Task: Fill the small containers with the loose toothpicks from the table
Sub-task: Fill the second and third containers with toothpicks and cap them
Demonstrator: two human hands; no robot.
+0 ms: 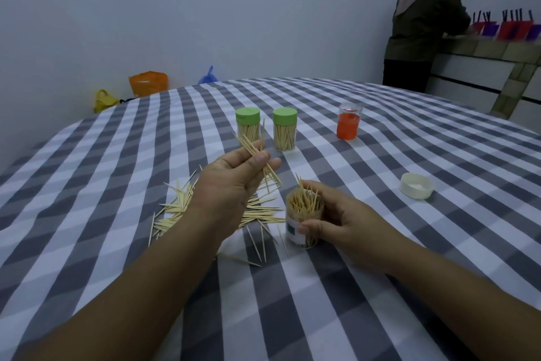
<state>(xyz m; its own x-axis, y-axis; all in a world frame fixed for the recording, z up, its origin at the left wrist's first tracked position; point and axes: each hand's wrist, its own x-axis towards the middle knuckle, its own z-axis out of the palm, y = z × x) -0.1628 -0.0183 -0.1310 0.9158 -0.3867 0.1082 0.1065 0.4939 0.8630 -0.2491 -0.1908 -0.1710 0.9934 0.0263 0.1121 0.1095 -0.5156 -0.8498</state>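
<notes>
The left hand (pixel 234 176) is raised above the table, thumb and fingers pinching a slanted bundle of pale wooden toothpicks (pixel 257 156). Just below and to the right of those fingers, the right hand (pixel 336 217) curls around an open clear plastic container (pixel 304 220) packed with toothpicks. Loose toothpicks (pixel 175 208) lie scattered beneath the left wrist on the grey-and-white checked tablecloth (pixel 380 243). Beyond the fingertips stand two green-capped filled jars (pixel 284 129), an orange-tinted clear jar (pixel 348 125), and a white lid (pixel 416 185) to the right.

Dim bluish light, soft shadows, wide-angle edge bending.
</notes>
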